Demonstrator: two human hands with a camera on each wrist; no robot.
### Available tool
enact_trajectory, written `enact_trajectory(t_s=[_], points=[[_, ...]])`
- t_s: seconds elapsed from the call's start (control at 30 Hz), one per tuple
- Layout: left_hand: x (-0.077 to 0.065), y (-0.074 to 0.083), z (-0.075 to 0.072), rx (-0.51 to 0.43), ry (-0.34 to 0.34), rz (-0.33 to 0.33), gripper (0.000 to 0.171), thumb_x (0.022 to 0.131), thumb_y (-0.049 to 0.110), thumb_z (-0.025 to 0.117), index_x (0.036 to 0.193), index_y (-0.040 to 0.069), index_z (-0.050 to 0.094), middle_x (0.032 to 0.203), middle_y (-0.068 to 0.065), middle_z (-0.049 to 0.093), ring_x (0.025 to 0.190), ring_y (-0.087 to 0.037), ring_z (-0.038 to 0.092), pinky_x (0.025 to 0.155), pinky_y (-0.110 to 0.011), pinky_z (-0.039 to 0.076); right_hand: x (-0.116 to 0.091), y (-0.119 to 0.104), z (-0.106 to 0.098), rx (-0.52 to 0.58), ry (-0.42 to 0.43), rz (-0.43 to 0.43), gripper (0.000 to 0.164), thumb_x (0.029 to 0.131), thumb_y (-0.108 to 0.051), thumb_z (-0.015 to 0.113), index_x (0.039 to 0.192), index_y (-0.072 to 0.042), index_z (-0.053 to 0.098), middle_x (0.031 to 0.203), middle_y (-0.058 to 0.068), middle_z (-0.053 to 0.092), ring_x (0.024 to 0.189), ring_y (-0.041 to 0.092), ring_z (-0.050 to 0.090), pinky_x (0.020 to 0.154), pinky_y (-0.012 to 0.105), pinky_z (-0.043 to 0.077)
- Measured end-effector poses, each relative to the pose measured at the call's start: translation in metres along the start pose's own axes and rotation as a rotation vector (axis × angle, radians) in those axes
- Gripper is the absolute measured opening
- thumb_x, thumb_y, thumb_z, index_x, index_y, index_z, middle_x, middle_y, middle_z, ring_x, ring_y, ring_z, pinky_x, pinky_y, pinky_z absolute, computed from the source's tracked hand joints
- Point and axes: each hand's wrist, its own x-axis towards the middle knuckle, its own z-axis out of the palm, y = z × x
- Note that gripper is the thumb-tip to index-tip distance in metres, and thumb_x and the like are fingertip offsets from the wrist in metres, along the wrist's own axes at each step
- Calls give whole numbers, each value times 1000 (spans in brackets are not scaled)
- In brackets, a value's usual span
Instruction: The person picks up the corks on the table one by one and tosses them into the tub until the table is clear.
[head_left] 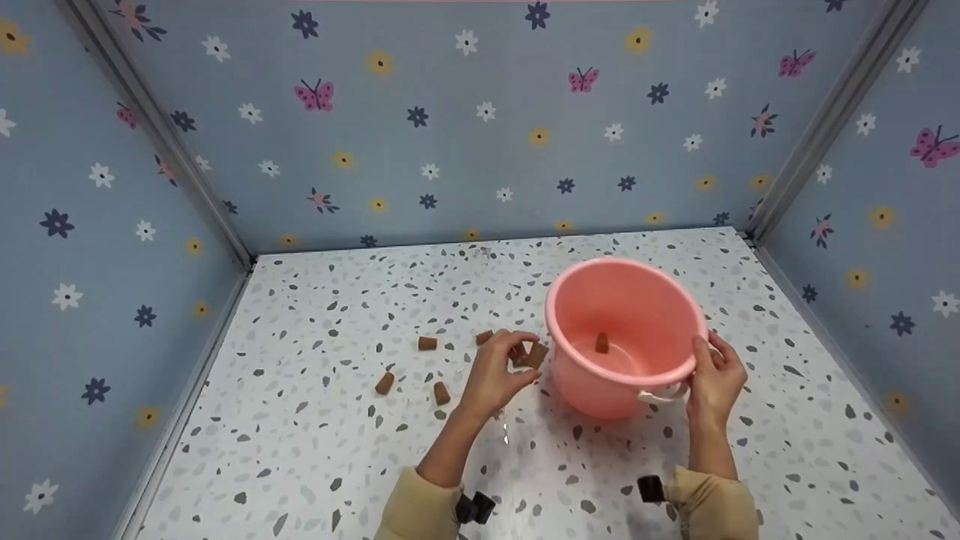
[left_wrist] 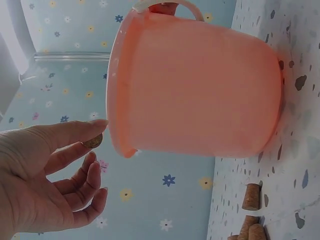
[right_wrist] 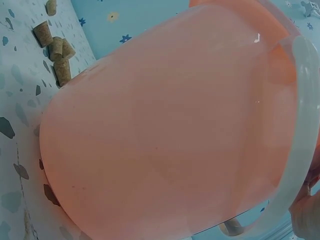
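A pink bucket (head_left: 592,390) stands on the speckled table, with a single cork (head_left: 602,343) visible on its inside bottom. Beside the bucket's left rim, my left hand (head_left: 491,371) pinches another cork (left_wrist: 93,142) between thumb and finger. The left wrist view has that cork just outside the rim, above the table. On the other side, my right hand (head_left: 712,379) grips the rim close to the white handle (right_wrist: 306,120). Most of the right hand is out of the right wrist view.
Several loose corks lie on the table left of the bucket, among them one cork (head_left: 427,343) farther back, one cork (head_left: 385,383) at far left and one cork (head_left: 441,393) nearer me. Flower-patterned panels (head_left: 480,135) enclose the back and sides.
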Motion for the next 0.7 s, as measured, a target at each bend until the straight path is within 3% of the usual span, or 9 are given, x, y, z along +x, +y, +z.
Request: enact_trajectory(t_s=[0.23, 0.4, 0.53, 0.7], points=[[14, 15, 2, -25, -18, 44, 39, 68, 2, 73, 105, 2, 61, 81, -8, 53, 74, -20, 52, 63, -26, 48, -21, -26, 11, 21, -7, 29, 45, 75, -19, 71, 116, -8, 57, 90, 12, 63, 74, 21, 62, 58, 31, 51], [28, 24, 6, 38, -31, 69, 39, 69, 8, 74, 105, 3, 61, 82, -7, 54, 76, -19, 52, 66, -24, 44, -27, -32, 13, 35, -17, 25, 43, 75, -18, 71, 115, -8, 57, 88, 12, 63, 72, 21, 62, 56, 31, 51], [37, 28, 10, 48, -51, 78, 38, 70, 9, 74, 105, 2, 61, 82, -8, 55, 75, -19, 53, 64, -21, 42, -18, -21, 8, 39, -24, 23, 43, 75, -16, 71, 115, -8, 57, 87, 12, 62, 71, 21, 62, 55, 31, 51], [46, 31, 20, 38, -65, 65, 39, 69, 9, 75, 104, 2, 61, 80, -8, 55, 73, -21, 54, 61, -19, 42, 4, 7, -2, 24, 1, -38, 45, 73, -21, 73, 114, -9, 59, 89, 15, 61, 71, 23, 62, 54, 31, 51]])
